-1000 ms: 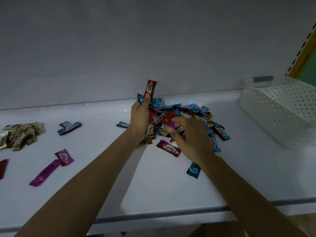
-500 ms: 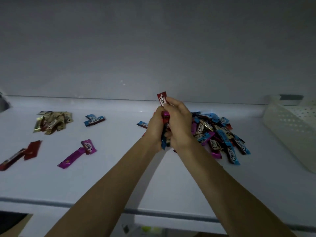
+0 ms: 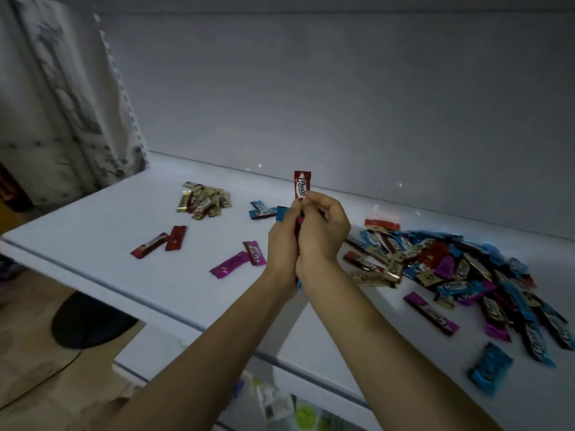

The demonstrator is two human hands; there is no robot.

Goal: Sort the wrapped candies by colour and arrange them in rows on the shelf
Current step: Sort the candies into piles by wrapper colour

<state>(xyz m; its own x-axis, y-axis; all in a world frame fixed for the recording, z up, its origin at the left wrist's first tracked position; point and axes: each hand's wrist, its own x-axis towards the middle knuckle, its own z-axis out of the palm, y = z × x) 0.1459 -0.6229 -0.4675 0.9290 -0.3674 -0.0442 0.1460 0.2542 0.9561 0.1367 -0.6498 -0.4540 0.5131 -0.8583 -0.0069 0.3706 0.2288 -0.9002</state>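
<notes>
Nearby: I am seeing a white shelf (image 3: 93, 231) with four small groups lying left of the hands, all apart from one another.
Sorted groups: gold candies (image 3: 203, 201) are lying heaped near the back; two blue candies (image 3: 261, 211) are lying just right of them; two red candies (image 3: 160, 245) are lying nearer the front edge; two magenta candies (image 3: 238, 259) are lying closest to the left wrist.
Upright post (image 3: 121, 88): it is standing at the shelf's left end.
Obstruction: both forearms are crossing the front edge and hiding part of the surface.
Unsorted heap (image 3: 451, 269): it is lying just right of the right hand, with blue, red, gold and magenta wrappers mixed together.
Strays: a loose magenta candy (image 3: 431, 312) and a loose blue candy (image 3: 490, 367) are lying in front of the heap.
Raised red candy (image 3: 301, 185): it is standing upright above both hands, well off the shelf.
Right hand (image 3: 323, 234): its fingers are curling, with the tips pinching the candy's lower end.
Left hand (image 3: 281, 247): it is pressing against the right and gripping a held bundle (image 3: 281, 212) of wrappers; a blue end is poking out on top.
Below the shelf: blurred packets are showing; I cannot tell what they are.
</notes>
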